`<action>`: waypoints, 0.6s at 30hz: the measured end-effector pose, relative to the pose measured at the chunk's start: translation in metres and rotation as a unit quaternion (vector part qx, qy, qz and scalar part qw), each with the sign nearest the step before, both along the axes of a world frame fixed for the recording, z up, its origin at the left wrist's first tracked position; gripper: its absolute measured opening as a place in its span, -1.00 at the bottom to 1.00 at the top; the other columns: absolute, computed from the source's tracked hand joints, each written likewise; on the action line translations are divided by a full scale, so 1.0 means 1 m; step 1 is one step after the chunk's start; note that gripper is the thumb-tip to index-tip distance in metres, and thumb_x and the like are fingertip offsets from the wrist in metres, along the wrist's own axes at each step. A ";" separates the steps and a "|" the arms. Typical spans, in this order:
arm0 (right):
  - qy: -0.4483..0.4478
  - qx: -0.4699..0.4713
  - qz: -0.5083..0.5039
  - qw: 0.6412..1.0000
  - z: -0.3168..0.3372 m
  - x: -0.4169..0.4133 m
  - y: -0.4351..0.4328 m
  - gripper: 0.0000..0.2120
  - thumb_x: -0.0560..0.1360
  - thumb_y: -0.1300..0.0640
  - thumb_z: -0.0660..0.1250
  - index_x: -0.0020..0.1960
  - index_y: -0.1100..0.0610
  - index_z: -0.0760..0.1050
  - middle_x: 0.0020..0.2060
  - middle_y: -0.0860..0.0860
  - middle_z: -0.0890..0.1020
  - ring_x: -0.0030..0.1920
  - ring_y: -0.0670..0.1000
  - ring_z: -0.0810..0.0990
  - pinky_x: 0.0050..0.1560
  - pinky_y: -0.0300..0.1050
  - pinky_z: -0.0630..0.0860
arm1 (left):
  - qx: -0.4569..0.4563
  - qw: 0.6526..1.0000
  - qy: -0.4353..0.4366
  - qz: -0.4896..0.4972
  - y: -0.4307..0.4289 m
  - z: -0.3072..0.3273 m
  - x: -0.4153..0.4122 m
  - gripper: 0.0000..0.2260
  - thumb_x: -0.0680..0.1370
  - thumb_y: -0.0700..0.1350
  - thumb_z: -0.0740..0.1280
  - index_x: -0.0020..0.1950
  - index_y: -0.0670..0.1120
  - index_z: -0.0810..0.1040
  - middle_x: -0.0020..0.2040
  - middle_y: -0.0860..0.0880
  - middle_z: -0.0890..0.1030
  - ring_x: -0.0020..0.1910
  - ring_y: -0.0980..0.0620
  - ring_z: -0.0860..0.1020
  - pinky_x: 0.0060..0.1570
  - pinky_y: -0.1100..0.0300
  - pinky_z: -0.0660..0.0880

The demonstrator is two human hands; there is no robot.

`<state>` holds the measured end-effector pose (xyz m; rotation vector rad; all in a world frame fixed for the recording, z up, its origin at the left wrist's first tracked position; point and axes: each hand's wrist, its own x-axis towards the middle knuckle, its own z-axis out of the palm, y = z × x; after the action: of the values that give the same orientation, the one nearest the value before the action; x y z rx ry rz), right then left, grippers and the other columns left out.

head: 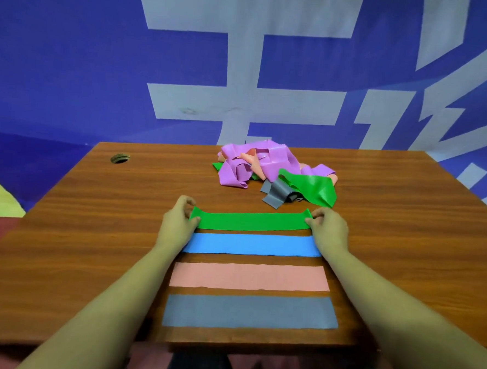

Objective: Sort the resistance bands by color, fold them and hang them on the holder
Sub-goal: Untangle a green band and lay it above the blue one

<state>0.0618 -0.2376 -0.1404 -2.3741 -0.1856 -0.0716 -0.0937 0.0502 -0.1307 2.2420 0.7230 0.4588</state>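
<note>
Room with desk [93, 203], blue banner [59, 59]

On the brown wooden table [92, 218], the flat grey band [250, 313] lies nearest, then the flat pink band [250, 276], flat blue band [253, 244] and flat green band [251, 221]. Beyond them, toward the far edge, sits the tangled multicoloured band heap [255, 162].
</note>
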 end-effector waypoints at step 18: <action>-0.062 -0.081 0.051 0.993 0.037 0.041 -0.031 -0.72 0.46 0.13 0.33 0.15 0.17 0.53 0.06 0.15 0.48 -0.08 0.19 0.57 0.02 0.08 0.53 | 0.085 0.984 -0.027 -0.153 -0.086 0.035 0.092 -0.83 0.47 -0.23 0.34 0.03 -0.10 0.61 -0.01 -0.06 0.53 -0.07 -0.02 0.53 0.05 0.07 0.49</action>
<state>0.1025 -0.2689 -0.1033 -2.5194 -0.3838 -0.1611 -0.0020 -0.0354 -0.0953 2.4372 0.3098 0.4398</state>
